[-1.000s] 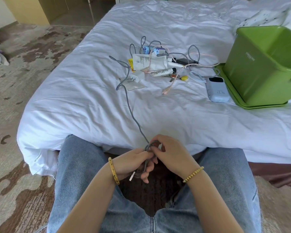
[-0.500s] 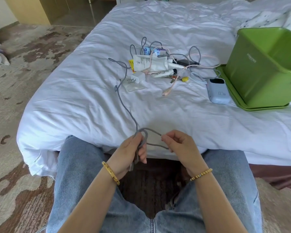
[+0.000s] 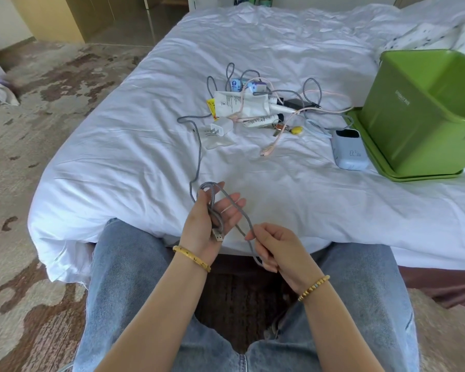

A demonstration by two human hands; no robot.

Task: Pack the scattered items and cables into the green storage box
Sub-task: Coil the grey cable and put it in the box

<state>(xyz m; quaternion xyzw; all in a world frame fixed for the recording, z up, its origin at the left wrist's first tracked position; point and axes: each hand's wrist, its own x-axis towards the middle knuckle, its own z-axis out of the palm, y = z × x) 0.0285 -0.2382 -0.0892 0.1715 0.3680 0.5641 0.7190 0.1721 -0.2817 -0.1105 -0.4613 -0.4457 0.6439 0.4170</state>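
A grey braided cable (image 3: 198, 146) runs from the pile of items on the white bed down to my hands at the bed's near edge. My left hand (image 3: 212, 218) is palm up with fingers stretched; cable loops lie across the palm under the thumb, and the USB plug (image 3: 218, 235) hangs at its heel. My right hand (image 3: 275, 249) pinches the same cable a little to the right, pulling a strand taut between both hands. The green storage box (image 3: 424, 108) stands open on its lid at the right of the bed.
The pile holds a white charger (image 3: 220, 129), white tubes (image 3: 258, 120), a pink cable (image 3: 273, 140), more grey cable (image 3: 312, 89) and a yellow-tagged key (image 3: 295, 130). A pale blue power bank (image 3: 349, 149) lies beside the box lid (image 3: 387, 167). My knees are against the bed edge.
My hands have moved apart and risen. The left hand has opened out flat with the loops across it, and the right has drawn a strand out to the right.
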